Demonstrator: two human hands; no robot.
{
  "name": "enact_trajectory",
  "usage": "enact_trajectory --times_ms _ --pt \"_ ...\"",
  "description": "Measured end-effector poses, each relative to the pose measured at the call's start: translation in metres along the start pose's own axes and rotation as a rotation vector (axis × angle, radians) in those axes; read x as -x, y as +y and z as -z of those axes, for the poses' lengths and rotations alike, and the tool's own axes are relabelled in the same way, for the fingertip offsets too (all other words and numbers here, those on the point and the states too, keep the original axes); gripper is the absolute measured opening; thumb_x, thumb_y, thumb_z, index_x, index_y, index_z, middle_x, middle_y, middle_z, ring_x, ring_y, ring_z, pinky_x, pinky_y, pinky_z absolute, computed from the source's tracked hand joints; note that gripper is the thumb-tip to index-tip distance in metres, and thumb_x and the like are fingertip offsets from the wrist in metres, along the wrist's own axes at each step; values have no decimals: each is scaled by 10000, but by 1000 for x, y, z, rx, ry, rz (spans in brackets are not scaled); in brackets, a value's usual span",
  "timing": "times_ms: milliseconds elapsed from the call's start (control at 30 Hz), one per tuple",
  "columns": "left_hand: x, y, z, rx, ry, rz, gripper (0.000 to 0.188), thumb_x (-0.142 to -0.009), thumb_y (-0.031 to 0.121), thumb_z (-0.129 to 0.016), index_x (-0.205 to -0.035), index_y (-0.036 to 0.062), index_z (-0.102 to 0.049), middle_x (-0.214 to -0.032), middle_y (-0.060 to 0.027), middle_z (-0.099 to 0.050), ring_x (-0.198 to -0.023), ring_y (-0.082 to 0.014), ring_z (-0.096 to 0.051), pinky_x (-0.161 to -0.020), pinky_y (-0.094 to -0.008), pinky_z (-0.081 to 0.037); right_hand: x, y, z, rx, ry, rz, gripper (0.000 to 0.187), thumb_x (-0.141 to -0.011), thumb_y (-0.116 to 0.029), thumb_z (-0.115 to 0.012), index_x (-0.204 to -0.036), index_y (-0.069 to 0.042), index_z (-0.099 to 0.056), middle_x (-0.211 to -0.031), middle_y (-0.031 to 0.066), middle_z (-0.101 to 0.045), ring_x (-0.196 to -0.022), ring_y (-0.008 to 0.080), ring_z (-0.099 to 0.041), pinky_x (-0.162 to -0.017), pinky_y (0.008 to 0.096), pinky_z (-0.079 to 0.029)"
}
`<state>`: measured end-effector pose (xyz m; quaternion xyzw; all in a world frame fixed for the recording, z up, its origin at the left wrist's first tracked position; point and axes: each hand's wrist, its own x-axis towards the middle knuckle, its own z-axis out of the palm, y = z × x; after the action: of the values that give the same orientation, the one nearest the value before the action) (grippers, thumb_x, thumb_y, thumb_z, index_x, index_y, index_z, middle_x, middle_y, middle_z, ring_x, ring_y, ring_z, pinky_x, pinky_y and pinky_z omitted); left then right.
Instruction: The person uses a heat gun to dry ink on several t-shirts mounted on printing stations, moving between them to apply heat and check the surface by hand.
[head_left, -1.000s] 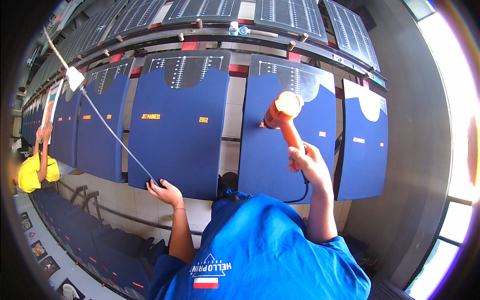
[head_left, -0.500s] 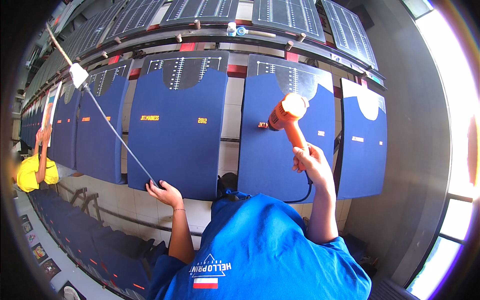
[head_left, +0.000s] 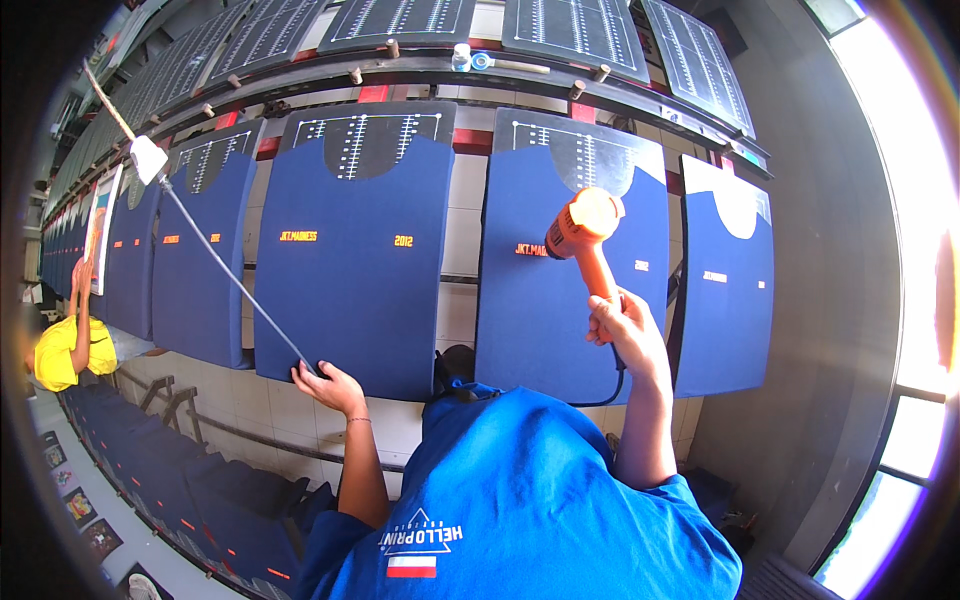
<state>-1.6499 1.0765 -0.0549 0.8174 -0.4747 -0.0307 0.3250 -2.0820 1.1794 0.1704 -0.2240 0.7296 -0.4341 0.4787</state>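
My right hand grips the handle of an orange heat gun. Its dark nozzle points left, over the orange lettering on a navy shirt stretched on a black board. A dark cord hangs from the handle's lower end. My left hand is closed around a grey cable at the near edge of another navy shirt. From there the cable runs taut up and left to a white connector, with a pale cord beyond it.
A third navy shirt lies on a board at the right. Beyond a metal rail stand several black boards with white markings. A small bottle and a blue tape roll rest there. Far left, a person in yellow handles a frame.
The heat gun has shifted slightly right, uncovering more of the lettering. The cable's white connector has swung a little left and down. My left hand stays in place.
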Motion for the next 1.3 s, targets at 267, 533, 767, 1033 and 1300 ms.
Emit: enact_trajectory --times_ms 267,533,767,1033,1300 --pt "0 2 1 -12 -3 2 431 -955 135 -526 -1334 -67 -488 -1480 -201 -357 -1312 -353 -444 -1077 -440 -392 0 0 9 -39 -7 -24 283 -927 -305 -673 -943 -36 -587 -714 18 -584 -625 100 -603 -595 235 -487" --pt "-1 2 1 -12 7 0 424 -953 125 -523 -1333 -60 -495 -1478 -199 -359 -1311 -349 -448 -1073 -435 -396 0 7 9 -61 23 10 300 -933 -318 -678 -935 -32 -584 -704 35 -588 -606 110 -600 -571 236 -473" --pt "1 4 1 4 5 4 420 -951 120 -526 -1331 -56 -497 -1476 -199 -362 -1314 -353 -443 -1077 -439 -390 4 5 12 -43 46 -5 305 -932 -317 -679 -940 -29 -581 -706 36 -592 -608 115 -606 -578 237 -476" --pt "2 -2 -1 -11 6 -24 431 -951 131 -532 -1334 -63 -489 -1474 -212 -358 -1319 -362 -433 -1086 -444 -382 5 6 18 -41 49 -7 297 -929 -313 -672 -948 -26 -598 -724 28 -598 -633 107 -618 -588 238 -483" --pt "-11 -19 17 134 -189 -112 385 -1009 135 -423 -1343 -37 -505 -1493 -208 -322 -1344 -351 -402 -1094 -437 -365 13 10 6 -91 65 -6 303 -944 -326 -659 -943 -36 -573 -713 33 -590 -619 108 -610 -579 236 -485"
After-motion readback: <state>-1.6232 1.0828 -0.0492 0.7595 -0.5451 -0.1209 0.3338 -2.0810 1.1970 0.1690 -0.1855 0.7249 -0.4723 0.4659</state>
